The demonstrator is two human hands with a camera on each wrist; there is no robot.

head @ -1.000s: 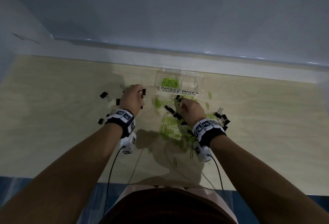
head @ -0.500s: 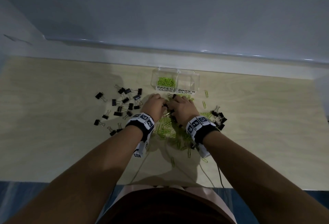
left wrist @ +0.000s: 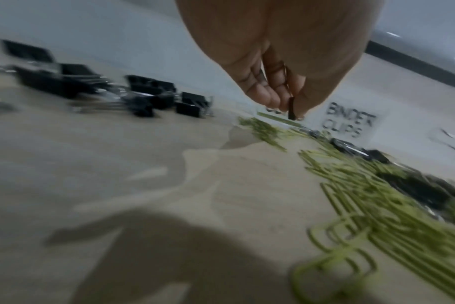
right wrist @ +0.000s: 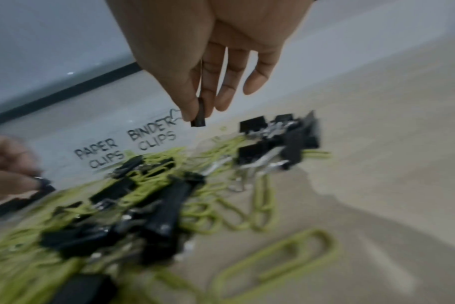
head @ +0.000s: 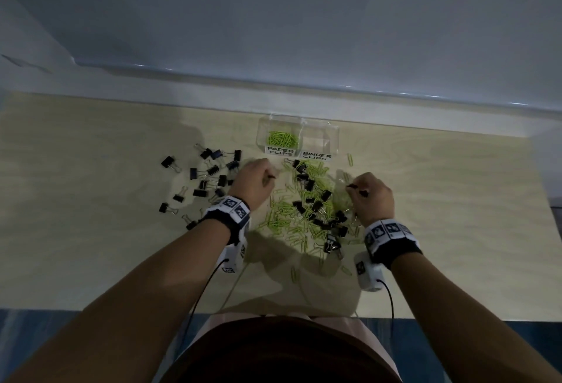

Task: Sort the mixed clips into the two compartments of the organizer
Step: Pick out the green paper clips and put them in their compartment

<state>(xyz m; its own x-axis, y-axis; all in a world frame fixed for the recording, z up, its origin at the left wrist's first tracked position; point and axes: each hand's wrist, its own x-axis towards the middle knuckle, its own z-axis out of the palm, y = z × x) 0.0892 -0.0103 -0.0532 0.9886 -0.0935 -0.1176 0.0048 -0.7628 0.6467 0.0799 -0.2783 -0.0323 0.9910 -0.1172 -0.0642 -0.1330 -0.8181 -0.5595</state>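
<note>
Left grip [left wrist: 286, 98] pinching binder clip [left wrist: 292, 109], long axis vertical, right grip [right wrist: 203, 107] likewise pinching another [right wrist: 199, 115]

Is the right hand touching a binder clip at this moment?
Touching. The right wrist view shows the right hand pinching a black binder clip between thumb and fingertip, lifted above the mixed pile.

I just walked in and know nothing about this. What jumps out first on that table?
A tangled heap of green paper clips and black binder clips lies between the two hands. The left hand and right hand each pinch a small black clip. Behind the heap stands a clear organizer; its PAPER CLIPS side holds green clips, its BINDER CLIPS side looks empty.
</note>
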